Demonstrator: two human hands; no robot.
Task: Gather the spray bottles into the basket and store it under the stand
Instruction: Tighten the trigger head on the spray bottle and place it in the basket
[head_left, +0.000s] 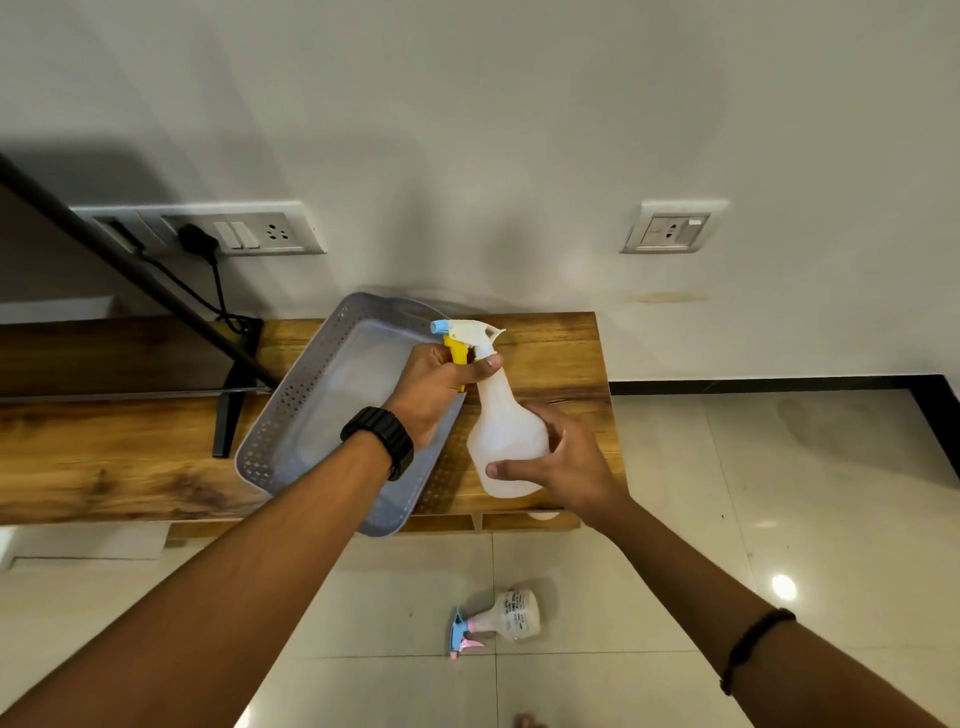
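Observation:
A translucent white spray bottle (506, 426) with a yellow trigger and blue nozzle is held above the wooden stand (104, 467), just right of the grey perforated basket (270, 441). My left hand (441, 387) grips its neck and trigger. My right hand (563, 462) cups the bottle's lower body. The basket sits on the stand with nothing in it that I can see, one corner jutting over the front edge. A second, smaller spray bottle (511, 616) with a pink and blue head lies on its side on the tiled floor in front of the stand.
A black TV leg (231, 410) and the TV's edge stand on the stand left of the basket. A plug and cable hang from the wall socket panel (244, 234). Another socket (672, 227) is on the wall at right. Glossy floor tiles stretch to the right.

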